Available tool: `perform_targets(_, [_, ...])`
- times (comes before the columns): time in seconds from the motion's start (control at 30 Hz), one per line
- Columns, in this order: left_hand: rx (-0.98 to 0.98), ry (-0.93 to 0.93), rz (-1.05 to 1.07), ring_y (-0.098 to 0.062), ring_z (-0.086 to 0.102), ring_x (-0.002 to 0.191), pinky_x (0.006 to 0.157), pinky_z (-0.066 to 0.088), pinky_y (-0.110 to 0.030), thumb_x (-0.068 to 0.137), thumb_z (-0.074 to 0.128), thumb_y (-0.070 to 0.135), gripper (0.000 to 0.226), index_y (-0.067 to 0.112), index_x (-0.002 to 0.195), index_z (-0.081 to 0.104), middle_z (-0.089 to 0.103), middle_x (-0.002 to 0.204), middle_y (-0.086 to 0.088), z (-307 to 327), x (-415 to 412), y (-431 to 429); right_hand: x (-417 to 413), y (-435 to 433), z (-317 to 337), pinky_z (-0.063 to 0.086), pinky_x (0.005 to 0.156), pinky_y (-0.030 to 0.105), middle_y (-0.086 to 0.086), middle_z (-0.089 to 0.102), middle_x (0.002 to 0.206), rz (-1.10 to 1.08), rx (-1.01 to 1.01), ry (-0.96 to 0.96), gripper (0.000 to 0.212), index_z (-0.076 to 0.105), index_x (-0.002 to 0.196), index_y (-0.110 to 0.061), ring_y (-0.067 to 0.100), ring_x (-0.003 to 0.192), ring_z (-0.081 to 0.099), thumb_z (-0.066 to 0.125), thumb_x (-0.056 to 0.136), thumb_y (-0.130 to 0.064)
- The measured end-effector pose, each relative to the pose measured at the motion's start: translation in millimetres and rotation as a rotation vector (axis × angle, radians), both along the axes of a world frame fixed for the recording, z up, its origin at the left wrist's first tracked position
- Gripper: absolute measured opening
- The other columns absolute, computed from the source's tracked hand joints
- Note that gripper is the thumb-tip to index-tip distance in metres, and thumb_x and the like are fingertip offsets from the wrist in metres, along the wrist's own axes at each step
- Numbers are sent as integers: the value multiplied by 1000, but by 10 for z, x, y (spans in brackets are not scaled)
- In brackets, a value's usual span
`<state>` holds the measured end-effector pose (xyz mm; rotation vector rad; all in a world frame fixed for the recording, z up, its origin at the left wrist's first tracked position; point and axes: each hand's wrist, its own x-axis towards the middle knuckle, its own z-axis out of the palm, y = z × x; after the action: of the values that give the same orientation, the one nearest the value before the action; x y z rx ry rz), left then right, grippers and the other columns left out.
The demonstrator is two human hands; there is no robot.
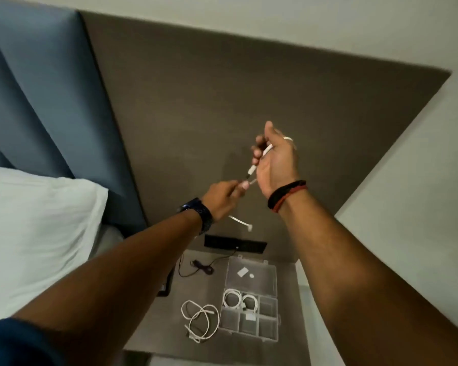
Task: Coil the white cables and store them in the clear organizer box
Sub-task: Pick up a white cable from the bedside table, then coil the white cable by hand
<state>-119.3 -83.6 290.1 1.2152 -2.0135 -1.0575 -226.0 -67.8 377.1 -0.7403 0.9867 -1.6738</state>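
Note:
Both hands are raised in front of the grey wall panel with one white cable [253,169] between them. My right hand [275,159] has the cable wound around its palm and fingers, a plug end sticking out toward the left. My left hand [224,198] pinches the cable lower down, and its loose end [242,223] dangles below. Far below, the clear organizer box [269,331] lies with its lid open on the nightstand; two coiled white cables [239,299] sit in its back compartments. Another white cable [200,319] lies loosely looped left of the box.
The grey nightstand [169,328] also holds a dark thin cable [201,268] plugged into a black wall socket strip [236,244], and a dark flat device [165,282] at its left edge. A white pillow [37,228] and blue headboard [50,101] are at left.

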Motion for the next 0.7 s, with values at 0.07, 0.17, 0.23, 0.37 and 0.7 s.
perform_targets(0.07, [-69,-93,-86,-26,53,70,67,42,-35,95,41,38,38,10,79,60,60,72,-8,448,-26,20,16,-11,260,45,79,36,-4,47,79,-278,-50,486,17,41,102,-10,6,80,52,53,93,-19])
perform_targets(0.17, [-257,-298,-158,-31,61,83,74,46,-36,94,45,22,23,5,95,61,68,94,-16,1018,2,-16,-42,31,473,32,103,26,-3,58,92,-376,-162,1146,42,41,125,1,13,111,52,50,94,-25])
perform_targets(0.23, [-342,-419,-154,-27,61,82,76,49,-37,94,43,22,21,12,103,60,68,99,-12,1350,76,-41,-98,48,619,37,99,36,18,61,118,-405,-114,1474,55,39,131,5,31,116,53,44,95,-36])
perform_targets(0.37, [-624,-718,-104,-22,57,81,76,40,-34,96,36,30,26,25,115,53,67,100,-4,1794,290,-113,-143,117,978,41,69,36,20,68,92,-252,95,1998,67,61,91,-4,36,88,63,22,93,-58])
perform_targets(0.7, [-516,-483,-15,-35,58,101,86,47,-43,98,37,24,29,15,120,53,62,114,-15,1986,438,-93,-65,260,1526,13,36,18,-9,23,34,613,235,655,54,31,47,-23,7,29,16,41,96,-43])
